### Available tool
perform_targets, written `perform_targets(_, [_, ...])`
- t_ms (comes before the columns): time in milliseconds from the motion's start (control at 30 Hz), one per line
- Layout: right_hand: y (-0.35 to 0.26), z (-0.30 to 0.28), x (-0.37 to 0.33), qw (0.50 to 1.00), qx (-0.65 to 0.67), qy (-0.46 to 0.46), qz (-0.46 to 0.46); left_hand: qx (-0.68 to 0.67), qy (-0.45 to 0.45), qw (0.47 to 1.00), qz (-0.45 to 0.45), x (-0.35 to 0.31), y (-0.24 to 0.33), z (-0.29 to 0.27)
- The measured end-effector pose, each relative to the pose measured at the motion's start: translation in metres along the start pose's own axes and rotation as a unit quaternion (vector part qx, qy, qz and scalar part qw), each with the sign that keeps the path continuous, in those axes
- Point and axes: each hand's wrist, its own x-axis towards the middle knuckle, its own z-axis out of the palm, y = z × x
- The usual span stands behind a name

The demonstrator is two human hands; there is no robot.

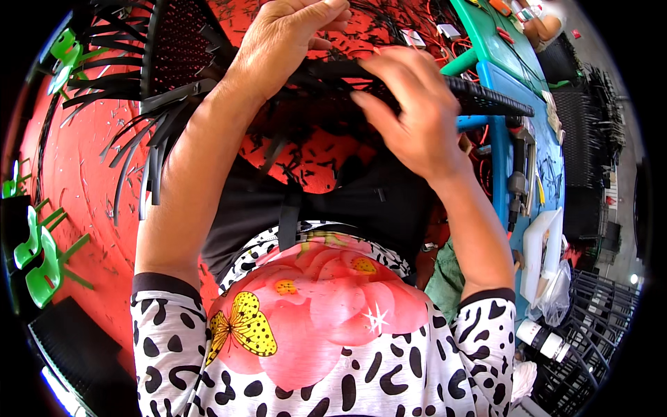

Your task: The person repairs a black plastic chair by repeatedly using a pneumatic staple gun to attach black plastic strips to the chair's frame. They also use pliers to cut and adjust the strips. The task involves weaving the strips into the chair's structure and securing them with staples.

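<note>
Just past our lap sits the black woven panel (333,72), strips (156,168) fanning out to its left. Our right hand (417,111) is loosely spread over it; our left hand (295,26) is curled farther out, and we can't tell if it pinches a strip. Best bet: we brace the panel with the right, draw each strip evenly, no twist. Panel's right end comes near the blue worktop (508,80), so we'd swing left over red floor (104,187), minding loose ends.

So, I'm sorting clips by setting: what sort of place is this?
Probably a weaving workshop: black strips stick out from a woven black panel, black offcuts litter the red floor, and woven-looking black pieces show at right.
</note>
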Motion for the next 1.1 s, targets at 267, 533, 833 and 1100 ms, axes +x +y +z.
perform_targets(267, [0.01, 0.039, 0.002, 0.995, 0.089, 0.035, 0.02, -0.178, 0.013, 0.984, 0.014, 0.001, -0.007, -0.002])
perform_targets(533, [0.018, 0.027, -0.015, 0.968, 0.201, 0.115, 0.1, 0.128, 0.042, 0.95, 0.283, -0.008, -0.015, 0.019])
perform_targets(833, [0.001, 0.02, -0.011, 0.903, 0.35, 0.134, 0.209, 0.543, -0.132, 0.806, 0.197, -0.013, -0.005, 0.017])
perform_targets(1100, [-0.005, 0.013, -0.01, 0.832, 0.469, 0.122, 0.272, 0.543, -0.129, 0.809, 0.185, -0.013, -0.009, 0.017])
